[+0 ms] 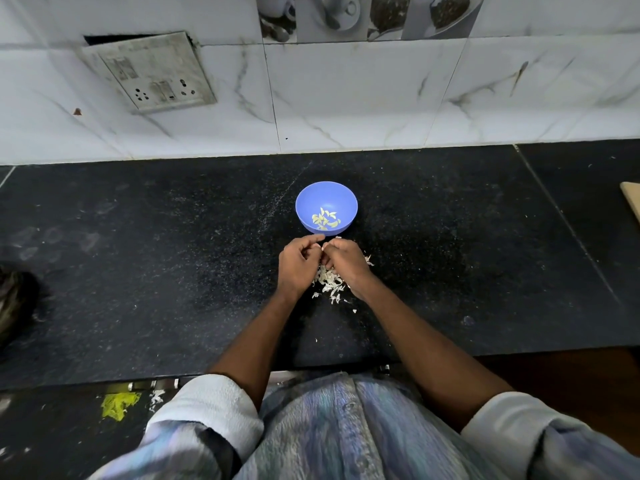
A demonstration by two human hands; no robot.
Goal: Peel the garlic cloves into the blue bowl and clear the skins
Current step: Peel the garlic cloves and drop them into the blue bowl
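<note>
Blue bowl (326,206) sits mid-table, a few peeled garlic cloves (325,219) inside. Just near of it, left hand (298,265) and right hand (346,261) meet, fingers curled inward, tips together; what they pinch is hidden. Skins (329,284) pile under and between the wrists, a few flakes scattered nearer. The table (138,254) is black speckled stone, dusty, wide open left and right. Marble-look wall tiles (346,98) rise at the far edge, a grimy switch plate (152,72) far left. A pale board corner (632,199) pokes in at right.
</note>
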